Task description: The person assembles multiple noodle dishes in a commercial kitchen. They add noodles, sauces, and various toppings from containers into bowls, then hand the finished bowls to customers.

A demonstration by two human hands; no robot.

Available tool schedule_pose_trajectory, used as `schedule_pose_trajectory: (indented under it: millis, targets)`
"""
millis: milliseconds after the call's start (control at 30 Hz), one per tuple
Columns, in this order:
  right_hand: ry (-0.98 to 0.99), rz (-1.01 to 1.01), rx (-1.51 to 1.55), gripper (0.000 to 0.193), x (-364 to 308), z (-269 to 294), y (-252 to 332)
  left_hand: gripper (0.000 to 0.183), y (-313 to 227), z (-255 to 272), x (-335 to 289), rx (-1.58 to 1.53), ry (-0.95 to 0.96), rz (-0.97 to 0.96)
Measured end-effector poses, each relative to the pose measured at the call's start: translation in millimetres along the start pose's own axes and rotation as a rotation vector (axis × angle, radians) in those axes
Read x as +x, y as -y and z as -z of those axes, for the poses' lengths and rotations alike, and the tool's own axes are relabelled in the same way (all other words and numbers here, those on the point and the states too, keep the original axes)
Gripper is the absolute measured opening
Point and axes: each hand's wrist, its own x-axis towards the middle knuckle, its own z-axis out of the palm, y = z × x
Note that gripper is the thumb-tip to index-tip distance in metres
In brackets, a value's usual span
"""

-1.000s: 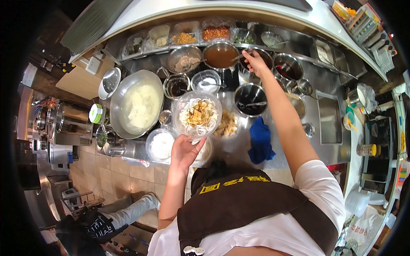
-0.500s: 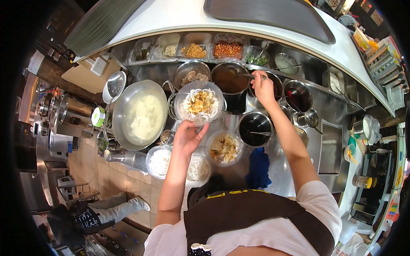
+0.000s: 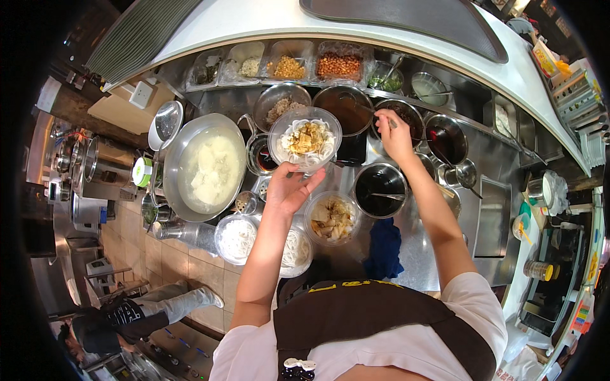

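My left hand [image 3: 290, 188] holds up a clear plastic bowl [image 3: 305, 140] of white noodles topped with yellow pieces, gripping it from below over the steel counter. My right hand [image 3: 394, 133] reaches to the far side and grips the handle of a ladle [image 3: 356, 103] that sits in a round pot of brown sauce [image 3: 346, 108]. The bowl hangs just left of that pot. Below my left hand stand a clear bowl with pale sliced pieces [image 3: 330, 218] and two clear bowls of white noodles [image 3: 236, 237] [image 3: 293, 249].
A big steel basin of whitish broth [image 3: 206, 166] stands at left. Rectangular trays of toppings [image 3: 289, 63] line the back. Several steel pots of dark sauces [image 3: 379, 188] and a blue cloth [image 3: 383, 247] lie at right. Another person crouches on the tiled floor [image 3: 133, 314] lower left.
My left hand has lifted the noodle bowl farther away and to the right, toward the brown sauce pot. My right hand has stayed at the ladle handle.
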Motion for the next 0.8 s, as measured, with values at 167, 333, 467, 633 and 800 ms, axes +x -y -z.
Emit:
schedule_pose_trajectory:
  millis: [167, 333, 467, 633, 800]
  targets:
    - [-0.195, -0.45, 0.281, 0.023, -4.7, -12.6, 1.1, 0.048, -0.4, -0.1, 3.0, 0.002, -0.015, 0.032]
    - [-0.317, -0.506, 0.47, 0.025, 1.8, 5.0, 5.5, 0.045, 1.7, 4.9, 14.4, 0.013, 0.012, -0.02]
    - [-0.312, -0.465, 0.401, 0.028, 15.6, 24.7, 24.0, 0.047, 5.1, -2.5, 22.4, 0.027, 0.003, -0.03]
    - [-0.263, -0.462, 0.403, 0.026, 36.0, 45.5, 66.2, 0.046, 7.0, -6.5, 32.2, 0.066, 0.029, -0.049]
    - [-0.132, -0.341, 0.44, 0.023, 32.6, 51.9, 103.5, 0.044, 7.6, -16.4, 37.3, 0.051, 0.021, -0.055]
